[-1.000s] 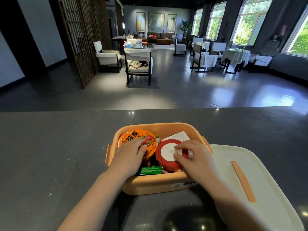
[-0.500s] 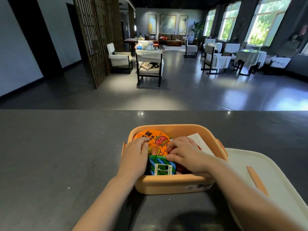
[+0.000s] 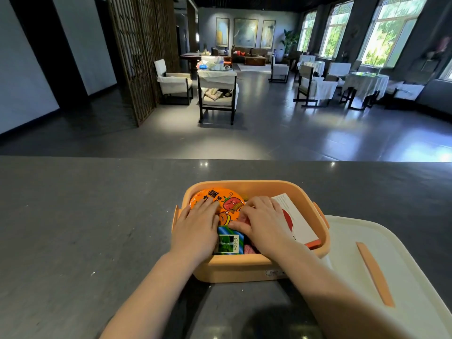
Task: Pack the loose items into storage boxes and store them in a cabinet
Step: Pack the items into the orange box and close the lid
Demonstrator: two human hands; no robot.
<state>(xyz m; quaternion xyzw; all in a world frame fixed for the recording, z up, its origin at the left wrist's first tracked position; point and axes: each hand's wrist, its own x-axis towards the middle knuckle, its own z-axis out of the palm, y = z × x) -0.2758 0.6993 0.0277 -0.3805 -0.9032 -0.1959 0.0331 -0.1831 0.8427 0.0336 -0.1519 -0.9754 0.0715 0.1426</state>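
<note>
I'm at a dark stone counter point(image 3: 97, 216) in what looks like a restaurant or hotel lounge. Beyond the counter stand cloth-covered armchairs point(image 3: 217, 94) and round clothed tables point(image 3: 367, 81), then a sofa point(image 3: 252, 55) under three paintings point(image 3: 244, 33), with a wooden lattice screen point(image 3: 139, 57) to the left.

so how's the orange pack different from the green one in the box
The orange pack is round with cartoon print; the green pack is rectangular with a leafy picture. The orange pack lies roughly flat at the box's far left; the green pack stands on edge at the near wall. The left hand rests on the orange pack; the right hand's thumb touches the green pack's top. Both sit inside the box.
</note>
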